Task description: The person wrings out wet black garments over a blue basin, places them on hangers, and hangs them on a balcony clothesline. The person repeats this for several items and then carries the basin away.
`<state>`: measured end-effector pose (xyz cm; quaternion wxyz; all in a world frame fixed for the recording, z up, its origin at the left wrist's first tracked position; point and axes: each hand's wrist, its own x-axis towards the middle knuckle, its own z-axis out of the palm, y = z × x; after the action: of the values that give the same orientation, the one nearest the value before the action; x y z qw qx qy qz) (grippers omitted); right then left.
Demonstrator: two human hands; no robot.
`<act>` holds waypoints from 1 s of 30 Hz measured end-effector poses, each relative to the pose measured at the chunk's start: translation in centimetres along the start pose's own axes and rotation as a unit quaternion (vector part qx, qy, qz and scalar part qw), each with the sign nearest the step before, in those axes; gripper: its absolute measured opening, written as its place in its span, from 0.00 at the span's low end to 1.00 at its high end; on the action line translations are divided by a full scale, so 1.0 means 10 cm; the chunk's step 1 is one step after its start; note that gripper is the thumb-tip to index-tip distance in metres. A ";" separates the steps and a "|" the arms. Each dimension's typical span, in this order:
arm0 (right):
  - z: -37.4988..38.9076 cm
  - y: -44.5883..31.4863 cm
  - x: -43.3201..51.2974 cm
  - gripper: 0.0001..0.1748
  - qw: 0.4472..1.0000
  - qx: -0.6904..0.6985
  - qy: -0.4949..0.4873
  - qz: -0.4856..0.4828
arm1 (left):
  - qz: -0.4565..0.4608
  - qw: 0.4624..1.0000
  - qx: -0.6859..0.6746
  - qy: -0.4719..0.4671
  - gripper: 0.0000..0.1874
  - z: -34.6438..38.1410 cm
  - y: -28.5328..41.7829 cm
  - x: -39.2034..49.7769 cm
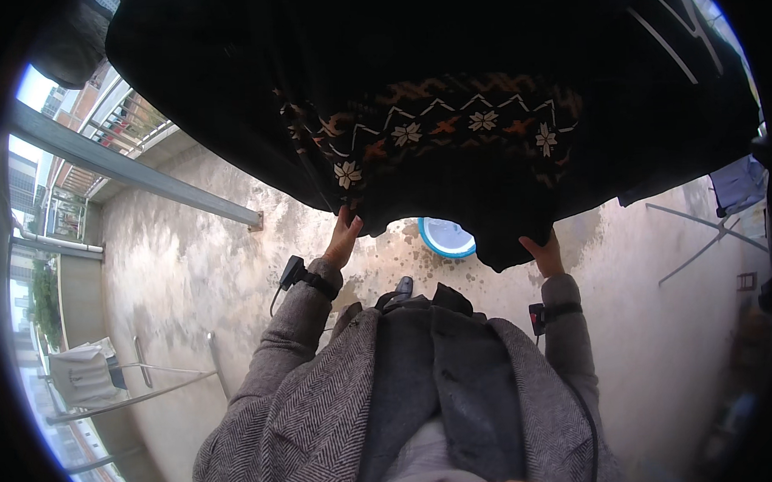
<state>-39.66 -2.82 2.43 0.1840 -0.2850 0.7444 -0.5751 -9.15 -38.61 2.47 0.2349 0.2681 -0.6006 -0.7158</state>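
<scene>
A large black garment (435,194) with a band of white flowers, zigzags and orange-brown figures spreads across the upper half of the view. My left hand (342,241) pinches its near edge, thumb on top and fingers mostly hidden behind the cloth. At a lower corner of the same edge, farther right, my right hand (544,253) grips the fabric. Between the hands the edge curves upward. Through that gap a blue-rimmed basin (448,254) shows on the floor, partly covered by the garment. Dark cloth hides whatever lies behind it.
A metal post (167,183) meets the stained concrete floor (169,248) at left. A metal rack (167,376) with light cloth (88,376) stands lower left. Crossed metal legs (720,229) and a blue-grey cloth (738,187) are at right. A railing (123,119) lies beyond the post.
</scene>
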 end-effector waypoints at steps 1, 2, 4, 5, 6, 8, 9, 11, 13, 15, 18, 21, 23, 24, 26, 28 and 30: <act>0.03 0.05 -0.03 0.30 0.995 -0.056 -0.017 0.079 | 0.002 0.998 0.063 -0.020 0.45 -0.03 -0.04 -0.06; 0.06 0.10 -0.05 0.28 0.984 -0.114 -0.043 0.126 | 0.003 1.000 0.020 0.003 0.38 -0.02 -0.11 -0.09; 0.11 0.32 -0.07 0.22 0.952 -0.204 -0.057 0.222 | -0.090 0.990 0.090 -0.053 0.31 -0.02 -0.33 -0.16; 0.14 0.45 -0.07 0.22 0.970 -0.158 -0.057 0.177 | -0.109 0.983 0.121 -0.086 0.27 -0.03 -0.46 -0.16; 0.18 0.57 -0.08 0.22 0.980 -0.128 -0.052 0.144 | -0.137 0.973 0.179 -0.043 0.20 -0.02 -0.61 -0.17; 0.21 0.81 -0.13 0.26 0.986 -0.070 -0.031 0.145 | -0.145 0.971 0.188 -0.034 0.19 -0.09 -0.91 -0.18; 0.20 0.91 -0.14 0.27 0.986 -0.020 0.018 0.164 | -0.230 0.954 0.192 -0.005 0.18 -0.15 -1.03 -0.17; 0.14 1.05 -0.10 0.27 0.965 0.062 0.121 0.223 | -0.231 0.954 -0.055 0.181 0.18 -0.24 -1.24 -0.20; 0.07 1.11 0.01 0.22 0.940 0.172 0.232 0.184 | -0.192 0.949 -0.089 0.233 0.15 -0.43 -1.31 -0.12; -0.03 1.08 0.08 0.20 0.948 -0.032 0.290 0.129 | -0.114 0.947 -0.004 0.300 0.19 -0.51 -1.33 -0.04; -0.21 0.93 0.20 0.21 0.932 -0.197 0.282 0.115 | -0.027 0.891 0.289 0.348 0.24 -0.55 -1.16 0.05; -0.54 0.73 0.38 0.21 0.917 -0.269 0.284 0.075 | -0.015 0.875 0.354 0.331 0.24 -0.74 -0.85 0.12; -0.87 0.58 0.38 0.21 0.923 -0.242 0.281 0.105 | -0.029 0.882 0.325 0.340 0.24 -0.89 -0.65 0.06; -0.91 0.58 0.37 0.21 0.920 -0.234 0.301 0.089 | -0.039 0.885 0.319 0.338 0.24 -0.88 -0.64 0.04; -0.96 0.61 0.36 0.22 0.938 -0.203 0.270 0.074 | -0.023 0.875 0.365 0.317 0.24 -0.86 -0.67 -0.01; -0.91 0.68 0.34 0.22 0.948 -0.172 0.261 0.050 | -0.043 0.885 0.349 0.304 0.25 -0.74 -0.82 -0.05; -0.83 0.75 0.30 0.21 0.959 -0.138 0.247 0.002 | -0.051 0.908 0.312 0.275 0.25 -0.61 -0.99 -0.09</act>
<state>-48.58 2.83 -2.38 -0.0454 -0.1557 0.8391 -0.5193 -4.56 -40.82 -8.07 0.2584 0.5438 -0.6905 -0.4009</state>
